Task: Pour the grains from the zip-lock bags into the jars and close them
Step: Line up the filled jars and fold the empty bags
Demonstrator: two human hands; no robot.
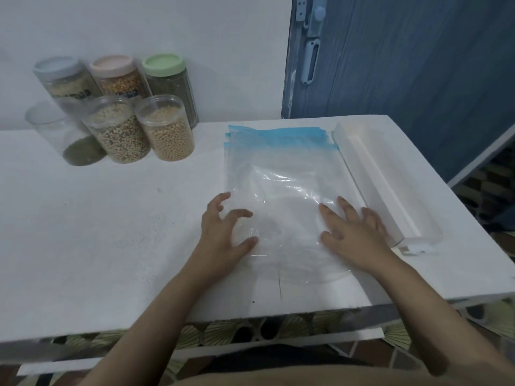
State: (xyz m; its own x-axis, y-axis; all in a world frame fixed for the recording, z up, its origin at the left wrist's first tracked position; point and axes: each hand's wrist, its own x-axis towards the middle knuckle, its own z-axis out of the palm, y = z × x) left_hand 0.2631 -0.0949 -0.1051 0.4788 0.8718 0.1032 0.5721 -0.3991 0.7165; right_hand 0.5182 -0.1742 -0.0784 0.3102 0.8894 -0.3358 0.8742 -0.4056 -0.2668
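A pile of flat zip-lock bags (pixel 281 174) lies on the white table (pixel 97 232), in front of the person; the bags are clear with blue strips at the far end; they look empty. The left hand (pixel 223 232) is at the near left edge of the pile; its fingers are bent like a claw and spread apart, with the tips touching or just above the plastic; it grips nothing. The right hand (pixel 351 232) lies flat on the near right part of the pile, fingers straight and a little spread, pressing down on the top bag.

Just right of the bags sits a long white box (pixel 390 185); its side is touching or almost touching the pile.

Far to the left, by the wall, stand six jars; the three at the back have lids: a grey-lidded jar (pixel 62 79) with pale grains, a pink-lidded jar (pixel 117 76) with orange-yellow grains, and a green-lidded jar (pixel 167 79) with dark green grains. The three in front are open: a nearly empty jar (pixel 64 135) with a little green at the bottom; a mixed-grain jar (pixel 117 129) almost full of brown and green grains; a yellow-bean jar (pixel 165 128) almost full of round yellow beans. The jars are well apart from both hands.
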